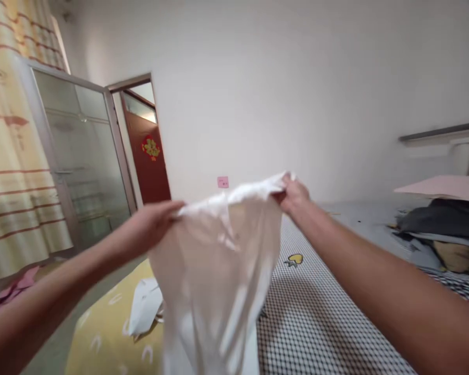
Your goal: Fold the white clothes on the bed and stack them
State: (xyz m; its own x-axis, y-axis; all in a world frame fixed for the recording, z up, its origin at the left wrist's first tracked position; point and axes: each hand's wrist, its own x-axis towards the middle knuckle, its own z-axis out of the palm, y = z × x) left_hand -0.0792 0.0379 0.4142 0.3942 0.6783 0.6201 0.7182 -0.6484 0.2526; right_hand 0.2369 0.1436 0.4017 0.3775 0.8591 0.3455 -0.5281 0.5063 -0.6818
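At the left side of the black-and-white checked bedsheet (293,312), a thin, draping white cloth (219,271) hangs below the grip of the left hand (159,220) and right hand (294,195), each pinching one top end.

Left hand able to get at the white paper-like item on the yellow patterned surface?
Probably not: the left hand is pinching the thin white cloth, though the white paper-like item lies largely uncovered.

White cloth (214,281) hanging spread out, centre of the frame.
Its bunched upper edge slants up toward the right; below, the soft fabric (beige where shaded, and a little blurred) drops in long, loose folds to the bottom of the frame, narrowing downward.
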